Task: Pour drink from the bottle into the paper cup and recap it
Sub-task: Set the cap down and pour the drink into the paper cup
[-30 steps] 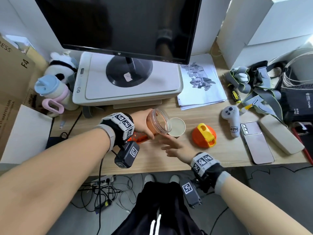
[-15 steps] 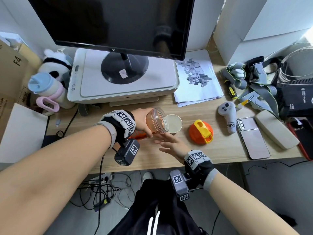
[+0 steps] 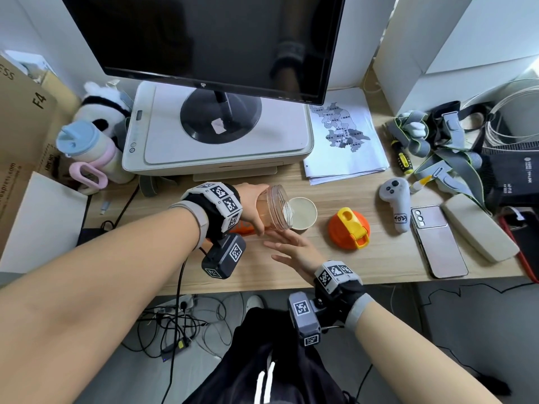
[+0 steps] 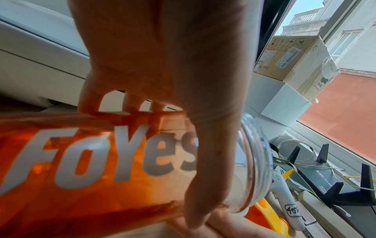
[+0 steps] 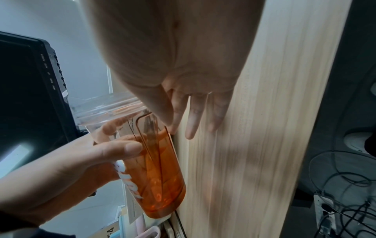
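My left hand point(image 3: 252, 207) grips a clear orange-tinted bottle point(image 3: 275, 209), uncapped and tipped almost level. Its wide mouth is at the rim of the white paper cup point(image 3: 304, 212), which stands on the desk. No stream shows. In the left wrist view my thumb point(image 4: 207, 177) crosses the bottle point(image 4: 91, 161) near its neck. My right hand point(image 3: 287, 246) lies open just in front of the bottle with straight fingers point(image 5: 193, 122). They are close to the bottle point(image 5: 160, 177); contact is unclear. The orange cap point(image 3: 348, 228) with its yellow loop lies right of the cup.
A printer point(image 3: 215, 141) carrying a monitor point(image 3: 210, 39) stands just behind the cup. A controller point(image 3: 393, 199), phone point(image 3: 437, 243) and beige case point(image 3: 478, 228) lie to the right. A pastel bottle point(image 3: 84, 150) and cardboard box point(image 3: 17, 126) are at the left. The desk edge point(image 3: 262, 284) is near.
The bottle stays tipped at the cup's rim in my left hand. My right hand has drifted slightly left, nearer the bottle.
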Demonstrator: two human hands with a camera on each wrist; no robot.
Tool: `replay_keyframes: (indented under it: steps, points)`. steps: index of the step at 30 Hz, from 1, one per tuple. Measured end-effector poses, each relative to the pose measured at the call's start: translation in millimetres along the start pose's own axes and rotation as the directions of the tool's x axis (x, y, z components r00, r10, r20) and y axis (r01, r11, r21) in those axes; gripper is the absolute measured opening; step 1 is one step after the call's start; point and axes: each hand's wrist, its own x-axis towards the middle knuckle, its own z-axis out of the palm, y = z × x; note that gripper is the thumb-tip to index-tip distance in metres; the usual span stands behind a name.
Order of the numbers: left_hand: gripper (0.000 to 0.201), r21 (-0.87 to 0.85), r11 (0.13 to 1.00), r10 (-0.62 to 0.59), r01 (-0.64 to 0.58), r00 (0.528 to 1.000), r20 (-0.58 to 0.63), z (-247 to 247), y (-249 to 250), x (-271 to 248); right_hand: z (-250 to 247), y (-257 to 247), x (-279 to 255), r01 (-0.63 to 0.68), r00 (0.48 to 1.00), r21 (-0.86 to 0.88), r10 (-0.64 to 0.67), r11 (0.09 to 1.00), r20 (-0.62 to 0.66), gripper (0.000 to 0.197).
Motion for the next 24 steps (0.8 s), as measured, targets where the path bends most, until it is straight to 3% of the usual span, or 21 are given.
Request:
replay_keyframes:
  steps: [15,24]
  points:
    - [0.094,0.011,1.0,-0.01,0.01,0.999,0.037,-5,8,-5,0,2,-2,0.003,0.999,0.066,-0.005,0.998,0.038,0.044]
    - [0.099,0.026,0.999,-0.024,0.023,0.998,0.053,-12,13,-5,-1,-2,-1,0.008,0.998,0.085,-0.014,0.996,0.06,0.042]
